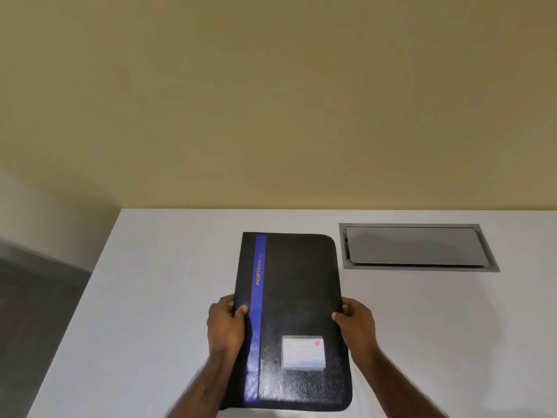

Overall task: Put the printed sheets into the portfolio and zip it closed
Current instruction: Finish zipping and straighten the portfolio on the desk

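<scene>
A black portfolio (297, 300) with a blue stripe and the gold word PORTFOLIO lies closed, cover up, on the white table (156, 297). A card sits in a clear pocket near its lower right. My left hand (225, 325) grips the portfolio's left edge, thumb on the cover by the stripe. My right hand (355, 322) grips the right edge, thumb on the cover. No printed sheets are in view.
A grey metal cable hatch (417, 246) is set flush into the table at the back right of the portfolio. The table's left edge runs diagonally down to the lower left, with grey floor beyond. A yellow wall stands behind the table.
</scene>
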Available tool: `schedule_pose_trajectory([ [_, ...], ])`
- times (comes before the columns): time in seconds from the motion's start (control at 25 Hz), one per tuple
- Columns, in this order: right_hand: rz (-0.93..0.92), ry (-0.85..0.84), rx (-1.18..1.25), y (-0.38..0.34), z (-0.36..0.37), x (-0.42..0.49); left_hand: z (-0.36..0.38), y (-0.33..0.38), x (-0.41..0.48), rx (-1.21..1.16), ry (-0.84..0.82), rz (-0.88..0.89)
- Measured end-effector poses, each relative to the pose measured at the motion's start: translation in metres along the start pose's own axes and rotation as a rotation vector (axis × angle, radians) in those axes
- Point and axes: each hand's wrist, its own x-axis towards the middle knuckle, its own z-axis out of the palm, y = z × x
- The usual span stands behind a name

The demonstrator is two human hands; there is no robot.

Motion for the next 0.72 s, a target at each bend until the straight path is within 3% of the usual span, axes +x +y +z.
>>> schedule_pose_trajectory([
  [0.36,-0.018,0.101,0.045,-0.05,-0.013,0.044,0.013,0.049,0.037,-0.045,0.03,0.033],
  [0.72,0.023,0.1,0.041,-0.057,-0.006,0.063,0.024,0.056,0.059,0.011,-0.013,-0.016],
])
